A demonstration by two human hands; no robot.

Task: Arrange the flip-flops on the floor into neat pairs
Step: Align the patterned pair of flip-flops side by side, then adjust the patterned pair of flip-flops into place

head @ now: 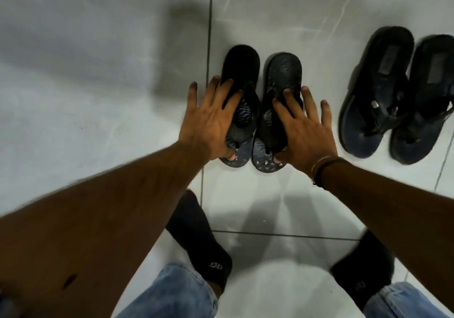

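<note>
Squaring a pair: left hand [208, 123] and right hand [304, 131], fingers spread wide, each press one patterned flip-flop [282, 72], long axes parallel, pointing away, beside the dark pair [383, 96]

One head-worn view looks steeply down, close over the tiled floor [270, 10].
</note>
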